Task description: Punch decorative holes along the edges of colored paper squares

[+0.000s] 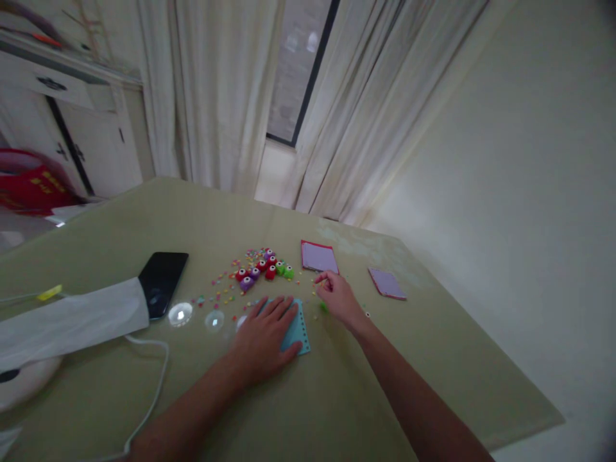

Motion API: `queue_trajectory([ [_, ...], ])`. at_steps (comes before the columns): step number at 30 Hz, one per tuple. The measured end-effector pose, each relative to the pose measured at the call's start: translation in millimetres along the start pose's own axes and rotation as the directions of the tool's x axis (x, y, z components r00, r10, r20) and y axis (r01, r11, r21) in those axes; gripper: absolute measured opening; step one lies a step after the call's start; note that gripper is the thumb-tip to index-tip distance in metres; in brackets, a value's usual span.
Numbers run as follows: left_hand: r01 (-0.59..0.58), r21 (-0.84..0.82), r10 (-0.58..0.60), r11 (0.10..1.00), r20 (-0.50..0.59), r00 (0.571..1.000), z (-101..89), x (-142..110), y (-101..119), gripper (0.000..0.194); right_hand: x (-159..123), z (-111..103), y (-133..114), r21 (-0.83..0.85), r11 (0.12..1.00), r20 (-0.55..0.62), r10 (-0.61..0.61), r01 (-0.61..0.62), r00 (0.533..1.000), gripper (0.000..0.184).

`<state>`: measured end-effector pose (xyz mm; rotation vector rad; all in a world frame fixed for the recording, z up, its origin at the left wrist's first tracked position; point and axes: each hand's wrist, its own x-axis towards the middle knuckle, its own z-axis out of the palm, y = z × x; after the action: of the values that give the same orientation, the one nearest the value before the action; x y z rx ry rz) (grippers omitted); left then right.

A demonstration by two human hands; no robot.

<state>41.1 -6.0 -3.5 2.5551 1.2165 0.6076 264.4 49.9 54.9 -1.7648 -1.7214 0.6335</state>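
Observation:
My left hand [269, 333] lies flat with its fingers spread on a light blue sheet [299, 330] that has a row of holes along its right edge. Much of the sheet is hidden under the palm. To the right, my right hand [337, 296] hovers low over the table with its fingers curled. Whatever its fingertips hold, if anything, is too small to make out. A small green piece [324, 307] lies just below that hand. Beyond the left hand sits a cluster of red, purple and green toy pieces with eyes [271, 272], among scattered tiny colourful bits [219, 296].
Two lilac pads with red edges, one farther back [320, 258] and one at the right [387, 284], lie on the table [216, 212]. At left are a black phone [163, 276], a white paper strip [72, 324], a white cable [161, 372] and clear round discs [180, 314].

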Motion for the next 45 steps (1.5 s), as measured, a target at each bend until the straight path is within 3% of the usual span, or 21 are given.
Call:
queue_trajectory([
  [2,-0.009,-0.011,0.009,1.000,0.000,1.000,-0.9,0.0,0.5,0.069,7.3,17.1,-21.6,-0.065,0.987,0.093,-0.141,0.147,0.986,0.027],
  [5,-0.027,-0.045,0.029,0.999,0.029,0.999,-4.3,0.5,0.4,0.073,19.7,48.5,-51.3,-0.235,0.899,0.187,-0.332,0.370,0.925,0.043],
  [9,-0.043,-0.091,0.051,0.995,0.081,0.995,-12.0,0.7,-1.3,0.079,33.3,71.9,-63.0,-0.417,0.803,0.242,-0.353,0.425,0.904,0.035],
  [14,-0.049,-0.117,0.063,0.992,0.123,0.990,-17.9,1.0,-2.5,0.093,20.7,50.9,-35.2,-0.413,0.846,0.201,-0.278,0.338,0.939,0.021],
  [17,-0.020,-0.101,0.034,0.995,0.132,0.991,-16.1,3.1,-0.2,0.086,-1.7,28.7,-5.9,-0.384,0.880,0.147,-0.243,0.281,0.959,0.023],
  [20,0.002,-0.095,0.010,0.995,0.123,0.992,-12.2,4.5,2.4,0.068,-25.8,15.6,22.9,-0.393,0.871,0.086,-0.285,0.295,0.955,0.032],
  [24,-0.098,-0.103,0.109,0.990,0.112,0.988,-7.5,1.9,1.8,0.064,-45.4,11.8,43.7,-0.408,0.822,0.065,-0.409,0.398,0.910,0.032],
  [27,-0.134,-0.085,0.141,0.987,0.081,0.987,-4.6,-1.2,-0.8,0.065,-46.2,9.7,46.5,-0.350,0.818,0.102,-0.452,0.457,0.886,0.034],
  [33,-0.084,0.014,0.084,0.996,0.016,0.996,-2.0,-6.4,-7.4,0.079,-52.1,5.9,37.4,-0.180,0.854,0.081,-0.482,0.488,0.873,0.033],
  [39,-0.053,0.017,0.053,0.998,0.034,0.998,-2.3,-9.9,-11.1,0.076,-66.5,9.7,26.4,0.060,0.907,0.093,-0.420,0.416,0.903,0.031],
  [45,-0.037,0.032,0.036,0.999,0.046,0.998,-3.1,-7.3,-9.9,0.068,-61.0,12.5,28.9,0.109,0.940,0.100,-0.335,0.324,0.937,0.028],
])
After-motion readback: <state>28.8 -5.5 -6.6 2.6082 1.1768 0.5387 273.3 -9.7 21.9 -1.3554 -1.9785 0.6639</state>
